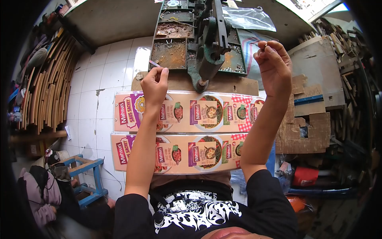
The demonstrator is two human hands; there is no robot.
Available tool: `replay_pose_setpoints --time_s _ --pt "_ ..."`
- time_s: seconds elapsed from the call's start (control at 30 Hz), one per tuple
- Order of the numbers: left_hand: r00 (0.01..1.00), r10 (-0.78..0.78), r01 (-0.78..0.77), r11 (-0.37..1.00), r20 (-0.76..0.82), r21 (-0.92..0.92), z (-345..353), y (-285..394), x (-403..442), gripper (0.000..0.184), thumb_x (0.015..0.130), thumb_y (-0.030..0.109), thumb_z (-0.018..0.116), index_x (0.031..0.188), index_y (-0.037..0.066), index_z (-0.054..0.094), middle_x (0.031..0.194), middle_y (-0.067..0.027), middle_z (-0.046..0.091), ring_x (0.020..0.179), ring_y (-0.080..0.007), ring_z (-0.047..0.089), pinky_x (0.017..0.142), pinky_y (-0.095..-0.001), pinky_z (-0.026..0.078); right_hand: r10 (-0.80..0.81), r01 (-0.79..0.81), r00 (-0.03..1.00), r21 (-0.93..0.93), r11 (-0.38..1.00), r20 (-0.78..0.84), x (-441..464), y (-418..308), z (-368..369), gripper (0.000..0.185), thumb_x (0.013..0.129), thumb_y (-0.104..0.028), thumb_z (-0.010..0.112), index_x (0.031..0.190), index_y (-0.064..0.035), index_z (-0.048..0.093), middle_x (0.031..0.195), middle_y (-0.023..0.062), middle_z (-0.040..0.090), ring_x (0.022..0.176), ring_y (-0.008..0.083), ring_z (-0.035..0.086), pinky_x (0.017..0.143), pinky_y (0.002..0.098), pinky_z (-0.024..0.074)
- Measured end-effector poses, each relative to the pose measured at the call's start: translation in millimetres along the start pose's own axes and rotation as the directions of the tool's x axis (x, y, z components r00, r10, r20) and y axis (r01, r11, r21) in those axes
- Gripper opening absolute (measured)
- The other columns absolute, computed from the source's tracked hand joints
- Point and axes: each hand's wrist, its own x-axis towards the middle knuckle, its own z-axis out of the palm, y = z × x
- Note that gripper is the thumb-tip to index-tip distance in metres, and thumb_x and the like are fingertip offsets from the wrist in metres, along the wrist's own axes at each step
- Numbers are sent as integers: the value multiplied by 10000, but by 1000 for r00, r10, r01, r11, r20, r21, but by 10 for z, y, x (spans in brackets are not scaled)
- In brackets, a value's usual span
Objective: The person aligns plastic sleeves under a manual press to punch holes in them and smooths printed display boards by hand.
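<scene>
One strip (153, 63) projects past the fingers of the left hand (156, 83), apparently end-pinched for clearance; the right hand (274, 67) pinches a tiny object (265, 45).

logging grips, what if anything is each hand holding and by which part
Left hand: a thin strip, by its near end. Right hand: seems to pinch something tiny; which part, can't tell.

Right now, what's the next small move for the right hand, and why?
I'd probably bring the right hand in toward the press: it's raised off to the press's right, pinching what looks like a tiny piece, while the left hand holds a thin strip by the tray.
</scene>
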Motion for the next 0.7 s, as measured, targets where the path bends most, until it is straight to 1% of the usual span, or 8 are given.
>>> replay_pose_setpoints --time_s 0.1,0.17,0.2,0.27,0.43,0.57,0.63,0.7 --pt "1000 -4 4 1000 2 -5 -8 35 -10 203 912 157 656 869 -40 680 615 6 594 550 -45 474 512 -242 388 12 -13 1000 -100 995 -12 26 40 -65 203 885 -4 645 1085 26 659 976 145 704 768 143 666 751 278 549" --pt "1000 13 -13 1000 -2 4 -6 24 -6 202 913 156 656 870 -40 680 620 1 602 554 -46 483 518 -242 396 50 -63 998 -372 926 -45 32 56 -52 221 877 -19 671 1091 32 671 981 123 710 798 129 668 770 256 542" --pt "1000 8 -8 1000 -1 9 -10 34 -8 203 913 157 655 870 -40 680 621 -3 607 555 -47 493 521 -241 401 54 -67 998 -371 926 -45 43 83 -76 221 877 -19 671 1091 32 671 981 123 710 798 129 668 770 256 542" --pt "1000 13 -13 1000 -2 15 -10 26 -7 203 914 158 655 870 -38 681 621 -4 608 554 -47 495 521 -241 402 87 -55 996 -569 820 29 77 185 -169 216 867 -22 689 1077 32 688 975 102 715 829 116 667 780 241 535" --pt "1000 7 -7 1000 9 18 -12 39 -7 198 913 159 658 870 -32 684 619 -4 612 552 -48 504 523 -238 407 254 -143 964 -647 749 81 147 444 -321 173 860 -12 697 1026 37 699 945 83 717 839 111 665 777 244 543" --pt "1000 19 -19 1000 -8 11 -11 25 -2 192 908 157 665 866 -30 687 620 -6 619 553 -47 514 525 -236 413 410 -215 893 -627 748 184 160 681 -373 162 845 7 706 1005 36 698 926 67 712 843 109 662 795 249 546" --pt "1000 13 -13 1000 -6 19 -16 23 3 191 907 156 666 865 -30 689 621 -8 622 554 -47 518 526 -237 416 537 -287 814 -651 703 222 150 833 -401 145 841 12 707 984 36 699 909 49 704 841 103 659 792 239 542" --pt "1000 21 -20 1000 -14 12 -15 28 5 194 907 158 666 863 -30 690 620 -10 622 554 -48 519 527 -238 421 582 -305 787 -691 656 205 137 904 -405 139 830 6 718 965 36 699 875 36 695 839 87 651 780 226 533"
